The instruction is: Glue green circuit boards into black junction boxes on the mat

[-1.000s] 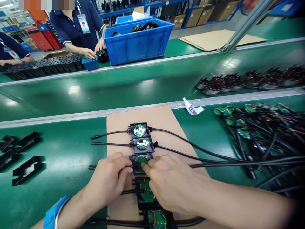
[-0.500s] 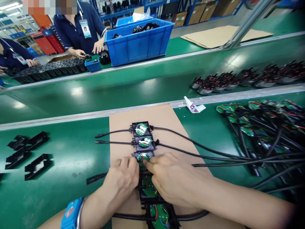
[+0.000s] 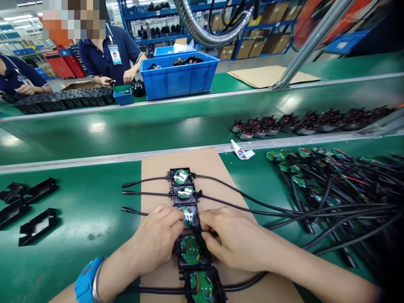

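A column of black plastic housings with green circuit boards runs down the middle. My left hand [image 3: 160, 233] is closed at the left side of the third housing [image 3: 190, 209], where a black cable [image 3: 134, 211] runs in under the fingers. At its right side my right hand [image 3: 235, 237] pinches with thumb and fingers where the cable leaves; the fingertips partly hide it. White paste covers part of this circuit board [image 3: 188, 215] between the hands. Two housings above hold boards with white paste [image 3: 181, 176]. Nearer me, two more boards [image 3: 202, 287] show red and blue wires.
Cardboard [image 3: 202, 158] lies under the housings. Loose black housings [image 3: 39, 226] are at left; a heap of wired boards [image 3: 328, 181] is at right, with a white tube [image 3: 242, 150] near it. Beyond are motor stators [image 3: 290, 123], a blue bin [image 3: 179, 78] and two co-workers [image 3: 116, 50].
My right hand has drawn back from the third board to the housing's right side, uncovering white paste on the board. My left hand stays at the left side. The view has shifted slightly.
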The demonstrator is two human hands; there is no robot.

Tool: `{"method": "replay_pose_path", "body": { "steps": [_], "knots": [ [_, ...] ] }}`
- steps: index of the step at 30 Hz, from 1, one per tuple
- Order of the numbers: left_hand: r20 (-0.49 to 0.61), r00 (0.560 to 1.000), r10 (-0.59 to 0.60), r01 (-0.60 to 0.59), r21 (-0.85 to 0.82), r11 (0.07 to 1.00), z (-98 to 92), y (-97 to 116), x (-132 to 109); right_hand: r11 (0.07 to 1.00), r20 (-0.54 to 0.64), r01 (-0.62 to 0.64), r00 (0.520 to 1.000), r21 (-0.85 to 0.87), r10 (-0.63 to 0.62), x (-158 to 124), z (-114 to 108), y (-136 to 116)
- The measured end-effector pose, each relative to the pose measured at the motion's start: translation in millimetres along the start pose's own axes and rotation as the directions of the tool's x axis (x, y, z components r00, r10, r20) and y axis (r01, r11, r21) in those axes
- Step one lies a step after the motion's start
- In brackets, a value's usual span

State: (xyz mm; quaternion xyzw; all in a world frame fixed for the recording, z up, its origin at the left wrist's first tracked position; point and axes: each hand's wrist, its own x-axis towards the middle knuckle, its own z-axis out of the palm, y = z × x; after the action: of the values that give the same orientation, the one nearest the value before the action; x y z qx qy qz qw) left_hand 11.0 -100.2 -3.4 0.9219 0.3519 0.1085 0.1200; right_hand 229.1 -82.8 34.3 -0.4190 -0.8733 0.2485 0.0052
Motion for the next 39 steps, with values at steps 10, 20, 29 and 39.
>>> {"method": "replay_pose_path", "body": {
  "steps": [10,20,29,39],
  "knots": [
    [0.069,0.997,-0.021,0.029,-0.109,0.994,6.3,-2.5,0.0,0.963,-0.228,0.255,0.936,-0.087,-0.268,1.4,28.8,22.4],
    [0.116,0.993,-0.034,0.047,-0.110,0.993,3.2,2.2,2.3,0.964,-0.195,0.214,0.950,-0.159,-0.243,3.6,41.7,42.5],
    [0.180,0.980,-0.082,0.081,0.014,0.997,9.1,10.6,10.4,0.928,-0.129,0.233,0.952,-0.292,-0.279,12.2,43.0,37.1],
    [0.196,0.977,-0.087,0.080,0.044,0.996,5.8,8.8,10.8,0.977,-0.359,0.206,0.918,0.063,-0.171,7.8,47.5,38.7]
  ]
}}
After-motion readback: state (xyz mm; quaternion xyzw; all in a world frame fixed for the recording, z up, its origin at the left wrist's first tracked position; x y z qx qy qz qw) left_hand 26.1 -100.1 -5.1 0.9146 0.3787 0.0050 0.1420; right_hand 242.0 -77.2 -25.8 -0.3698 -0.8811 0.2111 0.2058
